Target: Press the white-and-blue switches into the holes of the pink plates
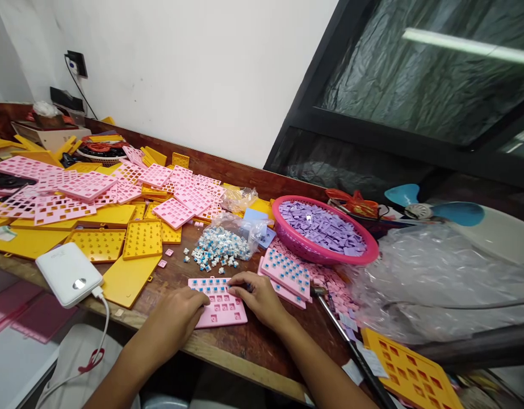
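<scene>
A pink keypad plate (222, 316) lies flat near the table's front edge, with two rows of blue-and-white key switches in its upper part and bare square holes below. My left hand (176, 312) grips its left side, thumb on top. At the plate's upper right, my right hand (257, 294) has thumb and fingers pinched together over the switch rows; whatever lies between the fingertips is hidden. Just beyond the plate is a heap of loose key switches (223, 245), partly in a clear bag. Stacked pink plates with switches (286, 271) lie right of my right hand.
Pink frames (87, 184) and yellow cases (143, 238) pile up on the left, near a white power bank (70, 274) with a cable. A pink basket (372, 250) of purple pieces stands back right. A metal-shafted tool (336, 322) and a yellow frame (409, 369) lie right.
</scene>
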`<state>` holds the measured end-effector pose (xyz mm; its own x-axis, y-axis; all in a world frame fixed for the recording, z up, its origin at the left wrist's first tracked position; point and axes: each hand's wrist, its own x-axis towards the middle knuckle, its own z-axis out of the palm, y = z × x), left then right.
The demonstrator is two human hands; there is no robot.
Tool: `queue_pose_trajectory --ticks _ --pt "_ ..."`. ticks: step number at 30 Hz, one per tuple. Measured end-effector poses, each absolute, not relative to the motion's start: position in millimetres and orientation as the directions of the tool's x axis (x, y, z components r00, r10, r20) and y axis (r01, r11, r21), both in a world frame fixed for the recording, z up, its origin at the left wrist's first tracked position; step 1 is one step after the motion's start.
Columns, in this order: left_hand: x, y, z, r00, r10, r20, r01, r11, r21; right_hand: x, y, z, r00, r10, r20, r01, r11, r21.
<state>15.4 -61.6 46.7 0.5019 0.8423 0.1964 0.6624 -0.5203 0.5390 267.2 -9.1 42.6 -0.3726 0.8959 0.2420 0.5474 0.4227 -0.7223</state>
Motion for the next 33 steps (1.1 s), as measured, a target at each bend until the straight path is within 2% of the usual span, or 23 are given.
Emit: queue_pose_trajectory --ticks 7,12,17,20,23,25,27,30,33 --pt "13 -62 45 0.483 0.850 0.211 0.650 -0.509 0.564 262 -9 33 -0.331 0.901 0.279 0.534 0.423 -0.732" --pt "6 -57 45 0.496 0.845 0.201 0.614 -0.505 0.607 262 -8 27 -0.286 0.928 0.238 0.484 0.354 -0.800" --pt "5 -58 43 0.526 0.810 0.258 0.587 -0.566 0.579 262 -9 23 -0.253 0.934 0.253 0.496 0.350 -0.794" --pt "3 -54 46 0.508 0.809 0.295 0.546 -0.568 0.616 261 -10 25 -0.275 0.907 0.320 0.574 0.422 -0.702" --pt "-7 -39 48 0.394 0.848 0.353 0.563 -0.527 0.637 261 -11 29 -0.312 0.885 0.345 0.622 0.465 -0.630" --pt "-13 -25 45 0.307 0.857 0.414 0.651 -0.506 0.565 261 -11 31 -0.358 0.866 0.349 0.644 0.500 -0.579" --pt "-18 -12 38 0.300 0.851 0.431 0.730 -0.496 0.470 263 -12 32 -0.412 0.838 0.358 0.673 0.544 -0.500" --pt "-19 -1 22 0.380 0.855 0.353 0.761 -0.506 0.406 264 -16 34 -0.517 0.769 0.376 0.714 0.630 -0.305" --pt "-18 3 8 0.391 0.863 0.319 0.756 -0.499 0.423 260 -26 38 -0.649 0.681 0.339 0.710 0.703 -0.053"
